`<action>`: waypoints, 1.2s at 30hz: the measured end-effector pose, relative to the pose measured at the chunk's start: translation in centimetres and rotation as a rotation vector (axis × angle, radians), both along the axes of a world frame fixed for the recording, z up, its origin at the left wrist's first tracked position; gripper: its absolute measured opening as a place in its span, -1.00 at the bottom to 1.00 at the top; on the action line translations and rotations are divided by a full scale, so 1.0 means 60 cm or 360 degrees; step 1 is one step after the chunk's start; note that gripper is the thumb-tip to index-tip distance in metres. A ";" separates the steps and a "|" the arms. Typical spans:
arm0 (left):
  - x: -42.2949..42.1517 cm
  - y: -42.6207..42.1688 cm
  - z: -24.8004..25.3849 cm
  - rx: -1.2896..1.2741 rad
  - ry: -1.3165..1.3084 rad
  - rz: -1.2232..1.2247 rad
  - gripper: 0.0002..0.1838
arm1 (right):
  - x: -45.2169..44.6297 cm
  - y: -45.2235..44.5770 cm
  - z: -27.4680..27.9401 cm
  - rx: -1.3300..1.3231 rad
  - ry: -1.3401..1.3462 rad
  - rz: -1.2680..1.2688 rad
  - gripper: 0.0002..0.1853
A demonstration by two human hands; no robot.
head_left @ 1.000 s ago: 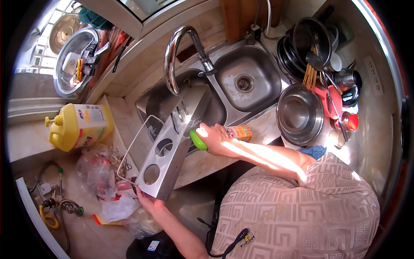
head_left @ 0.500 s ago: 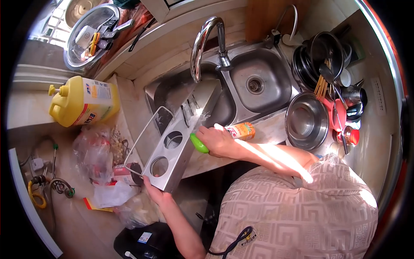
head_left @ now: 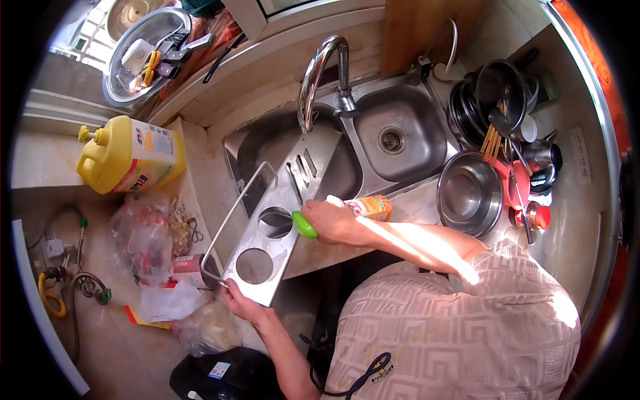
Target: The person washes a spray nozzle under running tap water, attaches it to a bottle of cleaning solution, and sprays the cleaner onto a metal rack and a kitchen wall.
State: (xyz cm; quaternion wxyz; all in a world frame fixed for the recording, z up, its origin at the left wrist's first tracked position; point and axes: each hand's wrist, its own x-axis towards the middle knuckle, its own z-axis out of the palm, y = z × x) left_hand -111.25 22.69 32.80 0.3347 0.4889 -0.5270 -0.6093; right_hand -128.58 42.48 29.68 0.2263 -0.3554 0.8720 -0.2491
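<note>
A stainless steel rack (head_left: 265, 243) with round holes, narrow slots and a wire loop lies slanted, its far end in the left sink basin (head_left: 250, 143) under the faucet (head_left: 308, 87). My left hand (head_left: 245, 303) is closed on the rack's near corner, by the end of the wire loop. My right hand (head_left: 331, 221) is wrapped round a green-handled tool (head_left: 305, 225) at the rack's right edge, beside the upper round hole. The tool's working end is hidden. Just beyond my right hand lies an orange-labelled bottle (head_left: 375, 208).
A steel bowl (head_left: 469, 190) and stacked pans (head_left: 500, 83) stand right of the right basin (head_left: 400, 127). On the left are a yellow jug (head_left: 133, 155) and plastic bags (head_left: 143, 233). A colander (head_left: 110, 83) with utensils sits at the upper left.
The rack has turned so its holed face shows more fully upward. My left hand has moved slightly down with its near end. My right hand has shifted a little down along its edge.
</note>
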 end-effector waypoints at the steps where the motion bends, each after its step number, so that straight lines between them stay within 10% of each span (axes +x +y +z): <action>1: 0.003 0.001 0.000 0.0008 0.0007 -0.0014 -0.65 | 0.001 0.003 -0.007 -0.0087 0.0062 -0.0040 -0.61; 36: 0.023 -0.028 -0.054 -0.0027 -0.0052 0.0039 -0.68 | -0.113 0.048 -0.065 0.0029 0.0273 -0.0242 -0.70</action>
